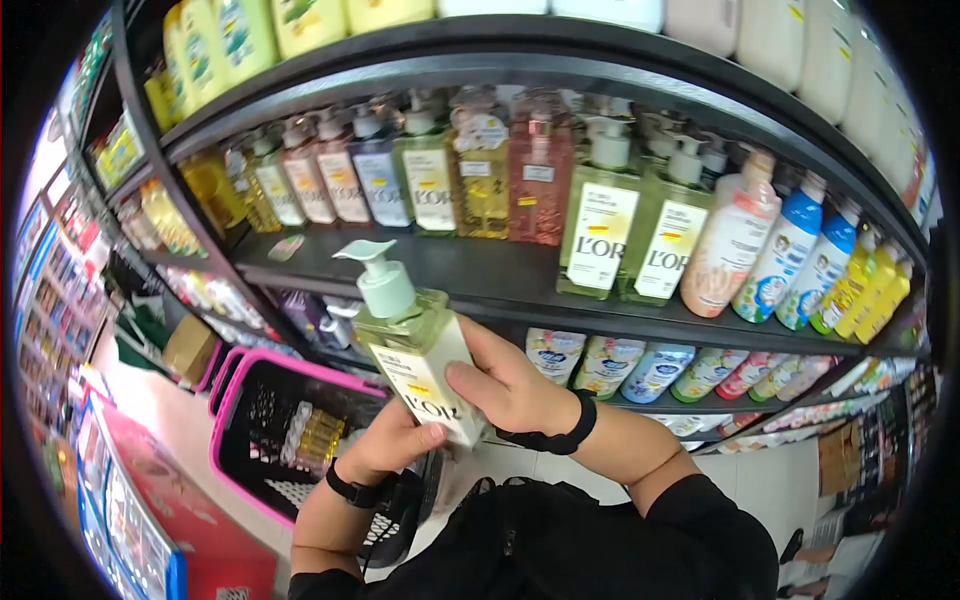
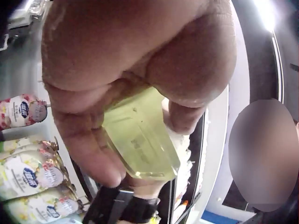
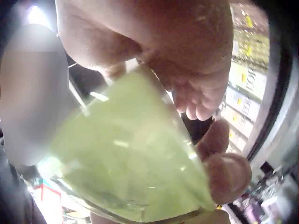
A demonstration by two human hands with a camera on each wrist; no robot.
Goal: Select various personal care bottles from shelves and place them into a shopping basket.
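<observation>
Both hands hold a tall square pump bottle [image 1: 408, 345] of pale green liquid, with a mint pump head and a white label reading "L'OR". It leans in front of the shelf, pump end up. My left hand [image 1: 392, 445] grips it low, thumb on the label side. Higher up, my right hand [image 1: 510, 385] wraps the side with its thumb across the label. In the left wrist view the green bottle [image 2: 140, 135] shows its base between fingers and thumb. The right wrist view has the clear green bottle [image 3: 131, 144] close up, fingers around its far edge.
A black shelf [image 1: 470, 262] carries more pump bottles, including two matching green bottles [image 1: 600, 215]. Colourful bottles [image 1: 655, 372] line the shelf below. A black basket with a pink rim [image 1: 217, 425] sits at lower left, holding yellow bottles [image 1: 318, 435]. A red display [image 1: 190, 500] stands beyond it.
</observation>
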